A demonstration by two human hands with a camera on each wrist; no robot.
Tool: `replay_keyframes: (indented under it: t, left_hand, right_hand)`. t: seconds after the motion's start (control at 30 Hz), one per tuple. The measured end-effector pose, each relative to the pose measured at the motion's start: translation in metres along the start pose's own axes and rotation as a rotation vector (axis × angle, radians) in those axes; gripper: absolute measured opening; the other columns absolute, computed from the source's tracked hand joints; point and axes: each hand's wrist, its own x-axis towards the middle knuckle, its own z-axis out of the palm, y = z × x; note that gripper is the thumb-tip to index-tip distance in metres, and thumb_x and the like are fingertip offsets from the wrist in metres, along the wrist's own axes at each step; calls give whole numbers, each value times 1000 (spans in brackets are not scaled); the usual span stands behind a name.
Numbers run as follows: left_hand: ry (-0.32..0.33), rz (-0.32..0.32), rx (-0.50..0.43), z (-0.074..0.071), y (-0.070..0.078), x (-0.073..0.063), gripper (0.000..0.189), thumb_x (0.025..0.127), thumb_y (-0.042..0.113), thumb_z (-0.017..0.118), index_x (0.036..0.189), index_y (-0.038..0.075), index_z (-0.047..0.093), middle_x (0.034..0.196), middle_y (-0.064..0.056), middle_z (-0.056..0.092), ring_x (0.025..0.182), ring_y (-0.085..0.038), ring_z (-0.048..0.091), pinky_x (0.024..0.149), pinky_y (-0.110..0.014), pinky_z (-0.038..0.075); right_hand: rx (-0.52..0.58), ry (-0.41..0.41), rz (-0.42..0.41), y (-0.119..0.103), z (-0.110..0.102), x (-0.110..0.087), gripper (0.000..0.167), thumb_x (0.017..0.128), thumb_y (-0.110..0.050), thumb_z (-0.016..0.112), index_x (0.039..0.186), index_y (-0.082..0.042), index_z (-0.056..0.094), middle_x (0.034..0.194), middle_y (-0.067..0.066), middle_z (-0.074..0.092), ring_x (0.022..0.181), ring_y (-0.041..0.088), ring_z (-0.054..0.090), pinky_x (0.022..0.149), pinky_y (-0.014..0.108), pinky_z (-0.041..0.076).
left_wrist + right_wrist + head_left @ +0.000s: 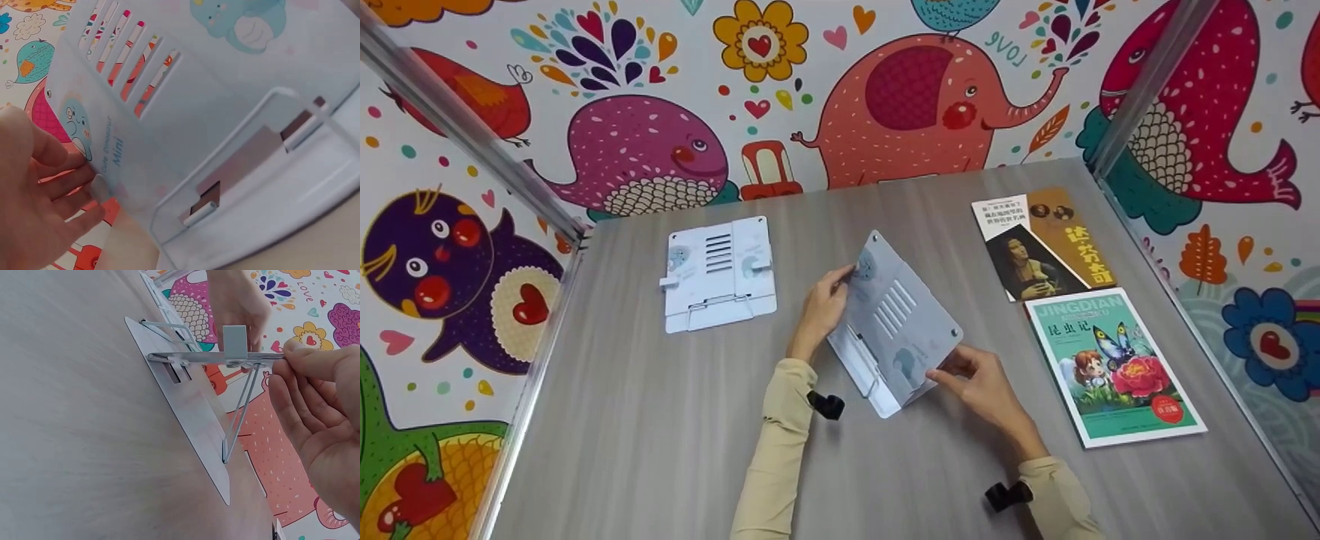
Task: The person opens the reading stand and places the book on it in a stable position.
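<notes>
A white metal book stand [924, 319] with slots and a printed cartoon dinosaur stands unfolded in the middle of the table, its back panel tilted up. At the panel's left edge, my left hand [819, 309] holds it with the fingers; the left wrist view shows several fingertips close to that edge. My right hand [979, 381] pinches the opposite edge between thumb and fingers. Beneath the raised panel, a wire support leg [242, 410] reaches down to the base plate [194, 408]. A wire page holder [225, 143] lies along the front lip.
Another white book stand [720, 281] lies folded flat at the left of the table [645, 435]. On the right, a book with a painted portrait [1039, 251] lies behind a green children's book [1117, 367]. Patterned walls [765, 97] border the back and sides.
</notes>
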Motion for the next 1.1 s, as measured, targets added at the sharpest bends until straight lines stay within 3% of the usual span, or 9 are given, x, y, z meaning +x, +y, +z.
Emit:
replay_keyframes:
  t: [0.1, 0.33, 0.5, 0.77, 1.1]
  left_hand:
    - [16, -5, -9, -4, -2, -4, 41, 101, 9, 45, 139, 2, 60, 143, -18, 59, 134, -34, 55, 115, -47, 43]
    - [68, -9, -24, -14, -7, -13, 38, 101, 8, 47, 135, 1, 63, 140, -18, 62, 132, -32, 57, 113, -44, 45]
    - [91, -22, -42, -18, -9, -19, 37, 101, 8, 49, 134, 1, 64, 137, -17, 64, 129, -31, 59, 111, -44, 47]
    - [116, -43, -51, -24, -12, -31, 36, 101, 7, 49, 133, 0, 64, 133, -17, 66, 125, -32, 61, 110, -45, 47]
    - [168, -28, -18, -28, -15, -50, 36, 101, 7, 48, 132, 0, 65, 129, -18, 69, 117, -32, 66, 102, -47, 53]
  right_hand:
    - [10, 16, 16, -2, -2, 1, 23, 85, 1, 78, 107, 2, 72, 96, 16, 75, 81, 12, 68, 81, 20, 59]
    - [-1, 104, 9, 24, -6, 9, 11, 83, -2, 81, 89, -5, 73, 83, 10, 71, 72, 12, 60, 66, 17, 53]
    - [13, 122, 50, 22, -11, 12, 11, 85, -4, 80, 93, -4, 74, 89, 11, 72, 75, 13, 63, 69, 17, 55]
    - [-50, 177, 140, 17, -15, 23, 11, 85, 1, 78, 94, 4, 71, 88, 18, 70, 73, 13, 60, 66, 15, 51]
    - [-86, 221, 116, 20, -25, 40, 12, 87, -6, 79, 95, 2, 73, 88, 16, 71, 73, 13, 62, 65, 16, 53]
